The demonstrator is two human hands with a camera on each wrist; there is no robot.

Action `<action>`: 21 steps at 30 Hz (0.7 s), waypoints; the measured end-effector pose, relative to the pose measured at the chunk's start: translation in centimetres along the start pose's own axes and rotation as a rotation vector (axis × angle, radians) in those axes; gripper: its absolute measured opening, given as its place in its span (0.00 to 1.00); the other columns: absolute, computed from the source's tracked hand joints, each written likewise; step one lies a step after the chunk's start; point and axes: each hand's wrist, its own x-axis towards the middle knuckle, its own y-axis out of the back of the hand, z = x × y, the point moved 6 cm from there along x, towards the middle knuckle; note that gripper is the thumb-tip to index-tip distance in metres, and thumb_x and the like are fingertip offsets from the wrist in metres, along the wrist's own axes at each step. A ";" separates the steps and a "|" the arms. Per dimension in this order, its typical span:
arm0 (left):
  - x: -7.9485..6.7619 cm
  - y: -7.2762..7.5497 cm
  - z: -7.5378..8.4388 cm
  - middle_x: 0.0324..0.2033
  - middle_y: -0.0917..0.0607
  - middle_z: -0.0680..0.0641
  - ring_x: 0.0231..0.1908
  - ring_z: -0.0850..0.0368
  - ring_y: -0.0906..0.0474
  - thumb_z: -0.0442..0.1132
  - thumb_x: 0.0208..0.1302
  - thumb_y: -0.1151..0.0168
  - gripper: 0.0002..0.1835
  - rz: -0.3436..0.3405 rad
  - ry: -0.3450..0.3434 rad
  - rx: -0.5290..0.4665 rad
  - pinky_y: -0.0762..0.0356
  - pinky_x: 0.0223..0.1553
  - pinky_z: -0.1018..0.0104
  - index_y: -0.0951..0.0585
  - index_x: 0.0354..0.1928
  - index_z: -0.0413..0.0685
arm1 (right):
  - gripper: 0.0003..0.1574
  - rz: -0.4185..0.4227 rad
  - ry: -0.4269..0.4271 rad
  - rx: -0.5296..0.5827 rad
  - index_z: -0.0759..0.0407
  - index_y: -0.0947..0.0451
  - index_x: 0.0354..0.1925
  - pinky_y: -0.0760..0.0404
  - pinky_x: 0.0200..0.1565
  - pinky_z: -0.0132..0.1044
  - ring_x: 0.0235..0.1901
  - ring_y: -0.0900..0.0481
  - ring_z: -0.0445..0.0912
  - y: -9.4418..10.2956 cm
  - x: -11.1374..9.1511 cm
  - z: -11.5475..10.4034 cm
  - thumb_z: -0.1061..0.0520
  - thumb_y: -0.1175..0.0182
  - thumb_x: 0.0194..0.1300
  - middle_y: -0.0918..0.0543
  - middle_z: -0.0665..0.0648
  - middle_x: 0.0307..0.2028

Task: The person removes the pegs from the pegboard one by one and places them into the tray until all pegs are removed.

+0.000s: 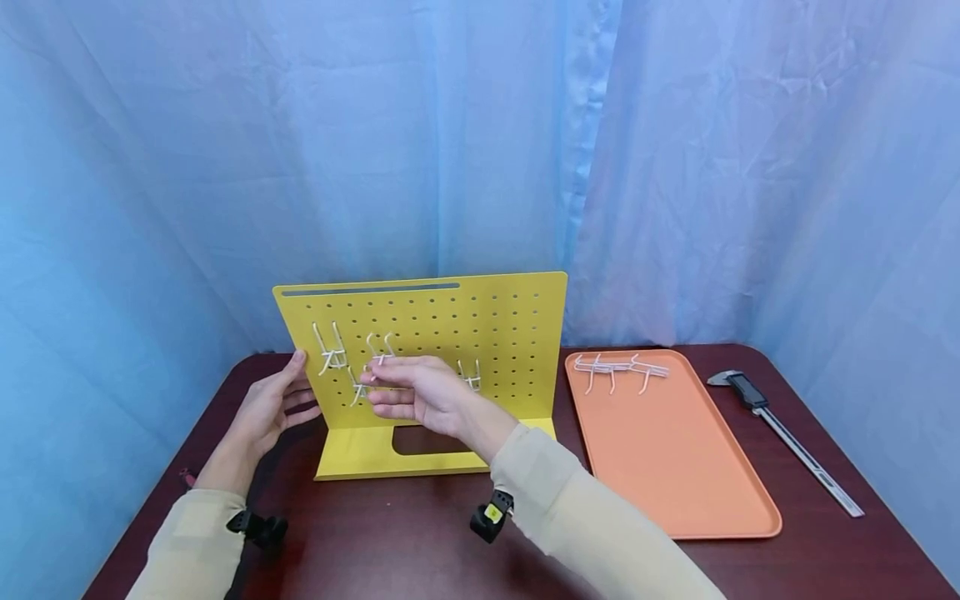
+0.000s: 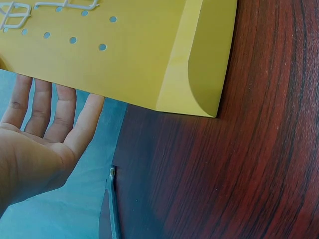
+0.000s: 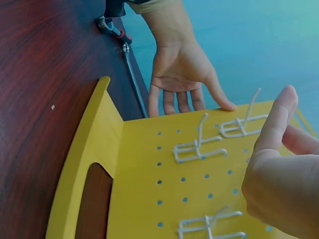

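A yellow pegboard (image 1: 510,400) stands on the dark wooden table. My left hand (image 1: 270,408) holds its left edge, thumb at the front and fingers behind, as the right wrist view also shows. White wire hooks hang on the board: one upper left (image 1: 334,358), a lower hook (image 1: 358,390) beside it, and another hook (image 1: 470,381) right of my right hand. My right hand (image 1: 427,392) pinches a white wire hook (image 1: 382,357) against the board's front. The fingers partly cover that hook, and in the right wrist view it is hidden.
An orange tray (image 1: 675,475) lies to the right, with several white hooks (image 1: 618,367) near its far edge. Beyond it lies a digital caliper (image 1: 750,393). Behind the board's left side are a long metal tool (image 3: 133,74) and a red-and-black-handled tool (image 3: 122,36).
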 end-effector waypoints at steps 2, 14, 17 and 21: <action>0.0 0.0 0.0 0.43 0.14 0.55 0.45 0.58 0.15 0.66 0.69 0.42 0.25 -0.002 -0.001 -0.004 0.16 0.49 0.54 0.19 0.56 0.59 | 0.25 -0.010 0.015 -0.050 0.72 0.29 0.65 0.13 0.42 0.39 0.32 0.13 0.44 0.0 -0.4 -0.4 0.61 0.42 0.75 0.18 0.68 0.57; -0.1 0.0 -0.1 0.43 0.14 0.55 0.45 0.58 0.15 0.65 0.69 0.42 0.25 -0.002 -0.005 0.007 0.16 0.49 0.55 0.19 0.57 0.59 | 0.28 -0.005 0.082 -0.167 0.71 0.32 0.68 0.13 0.46 0.41 0.40 0.11 0.47 2.4 -2.9 -3.1 0.61 0.42 0.75 0.23 0.73 0.61; 0.0 -0.1 0.0 0.43 0.14 0.55 0.45 0.58 0.15 0.65 0.69 0.42 0.25 -0.001 -0.004 0.005 0.15 0.47 0.57 0.19 0.57 0.59 | 0.28 0.011 0.114 -0.183 0.72 0.32 0.68 0.13 0.44 0.41 0.39 0.11 0.48 3.3 -3.7 -4.0 0.61 0.41 0.75 0.20 0.71 0.57; -0.1 -0.1 0.0 0.43 0.14 0.55 0.44 0.58 0.15 0.65 0.69 0.42 0.25 -0.001 -0.008 0.001 0.15 0.46 0.58 0.19 0.57 0.59 | 0.29 0.029 0.162 -0.213 0.73 0.32 0.67 0.12 0.41 0.41 0.38 0.11 0.49 4.5 -5.2 -5.2 0.61 0.40 0.74 0.14 0.65 0.48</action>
